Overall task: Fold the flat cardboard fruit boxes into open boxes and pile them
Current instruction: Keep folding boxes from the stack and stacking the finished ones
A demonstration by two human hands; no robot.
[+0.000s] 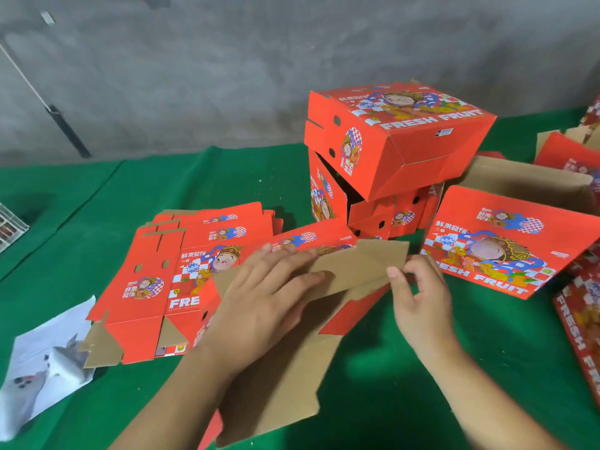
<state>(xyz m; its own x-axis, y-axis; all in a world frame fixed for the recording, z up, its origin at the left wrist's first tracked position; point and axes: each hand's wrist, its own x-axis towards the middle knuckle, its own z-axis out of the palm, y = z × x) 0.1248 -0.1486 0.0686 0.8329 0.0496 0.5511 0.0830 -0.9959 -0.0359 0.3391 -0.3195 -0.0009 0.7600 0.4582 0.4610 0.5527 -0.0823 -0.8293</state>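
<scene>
On the green desk, a half-folded cardboard box is lying nearest, brown side up. The left hand is pressing flat on it, fingers straight; the right hand is pinching its raised flap. Left lies a stack of flat boxes; beyond are sitting piled folded boxes.
</scene>
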